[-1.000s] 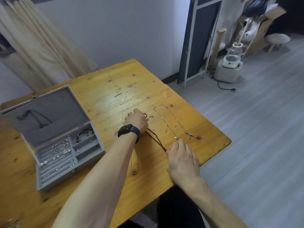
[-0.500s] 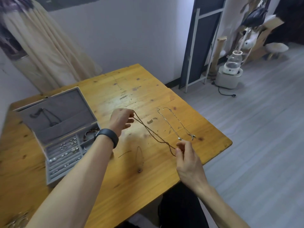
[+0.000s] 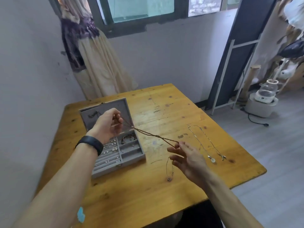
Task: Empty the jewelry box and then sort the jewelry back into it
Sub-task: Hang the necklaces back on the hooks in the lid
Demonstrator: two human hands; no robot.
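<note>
A brown cord necklace [image 3: 153,135] is stretched taut in the air between both hands. My left hand [image 3: 107,125] pinches one end in front of the raised lid of the grey jewelry box [image 3: 131,159]. My right hand [image 3: 185,157] holds the other end at its fingertips, the remaining fingers spread. The box stands open on the wooden table [image 3: 131,195], with rings, earrings and a bracelet in its compartments. A long silver chain necklace [image 3: 205,143] lies on the table to the right. A small silver necklace [image 3: 169,170] lies below my right hand.
The table's right edge drops to grey flooring. A dark cord piece [image 3: 93,114] hangs inside the box lid. A curtain [image 3: 98,63] hangs at the wall behind the table. A white appliance [image 3: 263,99] with a cable stands on the floor at right.
Both hands have lifted the brown necklace off the table. My left hand moved up and left toward the box lid, stretching the cord. The view has tilted upward.
</note>
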